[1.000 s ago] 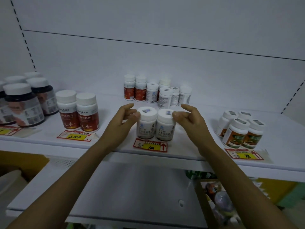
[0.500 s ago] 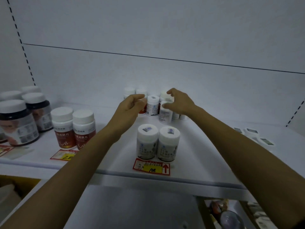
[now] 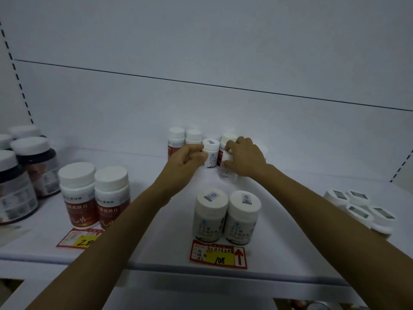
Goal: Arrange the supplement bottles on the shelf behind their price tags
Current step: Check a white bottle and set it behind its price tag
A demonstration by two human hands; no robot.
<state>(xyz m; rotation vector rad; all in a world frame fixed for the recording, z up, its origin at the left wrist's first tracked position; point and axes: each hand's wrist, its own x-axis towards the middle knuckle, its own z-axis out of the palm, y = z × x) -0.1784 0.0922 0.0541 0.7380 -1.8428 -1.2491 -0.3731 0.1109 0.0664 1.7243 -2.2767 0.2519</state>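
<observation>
Two front bottles [image 3: 211, 217] stand side by side, touching, at lower centre of the shelf [image 3: 169, 238], directly behind a price tag [image 3: 219, 255] at its front edge. Behind them, at frame centre against the back wall, is a back cluster [image 3: 177, 137] of bottles. The left hand [image 3: 185, 159] lies against the left side of a middle bottle [image 3: 210, 154]; the right hand [image 3: 244, 161] wraps a neighbouring bottle [image 3: 225, 173] just right of it. Left of centre, a second pair [image 3: 77, 193] stands behind a second tag [image 3: 78, 238]. Large jars [image 3: 33, 162] sit at far left, and four grouped bottles [image 3: 357, 211] at the right edge.
</observation>
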